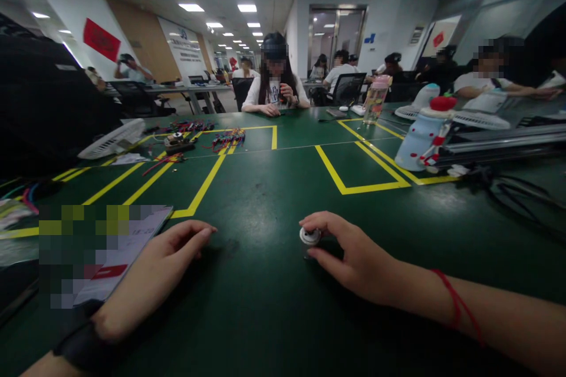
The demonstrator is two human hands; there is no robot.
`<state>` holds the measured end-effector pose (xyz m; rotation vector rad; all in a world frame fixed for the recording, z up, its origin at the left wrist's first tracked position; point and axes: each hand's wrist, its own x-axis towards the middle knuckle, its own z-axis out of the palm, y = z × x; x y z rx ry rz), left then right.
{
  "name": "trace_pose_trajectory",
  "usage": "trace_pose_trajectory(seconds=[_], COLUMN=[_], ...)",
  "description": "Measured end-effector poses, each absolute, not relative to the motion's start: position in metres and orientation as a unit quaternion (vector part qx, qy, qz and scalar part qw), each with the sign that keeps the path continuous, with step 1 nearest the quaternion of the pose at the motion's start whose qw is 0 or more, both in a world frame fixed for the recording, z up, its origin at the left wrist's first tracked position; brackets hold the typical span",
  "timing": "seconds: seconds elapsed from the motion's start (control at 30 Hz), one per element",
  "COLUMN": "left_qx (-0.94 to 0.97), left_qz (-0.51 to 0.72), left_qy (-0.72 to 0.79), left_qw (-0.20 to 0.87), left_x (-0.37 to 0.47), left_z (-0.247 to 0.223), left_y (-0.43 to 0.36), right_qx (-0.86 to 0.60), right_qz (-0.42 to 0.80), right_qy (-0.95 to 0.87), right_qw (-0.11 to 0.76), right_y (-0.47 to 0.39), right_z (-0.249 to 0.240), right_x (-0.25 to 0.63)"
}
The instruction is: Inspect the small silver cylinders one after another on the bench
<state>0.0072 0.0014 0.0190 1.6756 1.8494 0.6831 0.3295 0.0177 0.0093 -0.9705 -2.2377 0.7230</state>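
Observation:
Between the thumb and fingers of my right hand [349,253] is a small round white part [310,236], held just above or on the green table [260,300]. My left hand [186,244] rests at the left with its fingers curled and the thumb against the index finger. Nothing shows in it, though its inner side is partly hidden. Beside my left forearm lies a flat sheet or booklet [132,241], partly blurred out.
Bundles of coloured wires [229,139] lie at the back left, near yellow tape [207,185]. At the right stand a blue bottle [415,141], a pink bottle [377,100] and black cables [508,188]. A person [275,82] sits across the table.

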Motion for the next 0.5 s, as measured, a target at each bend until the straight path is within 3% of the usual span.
trace_pose_trajectory(seconds=[0.27,0.5], left_qx=[0.801,0.783], left_qz=[0.281,0.320], left_qy=[0.457,0.475], left_qw=[0.265,0.242], left_x=[0.123,0.122], left_z=[0.052,0.063], left_y=[0.013,0.024], right_qx=[-0.386,-0.392], right_qz=[0.374,0.344], right_qy=[-0.782,-0.789], right_qw=[0.317,0.323], right_y=[0.023,0.021], right_z=[-0.005,0.001], right_x=[0.329,0.331])
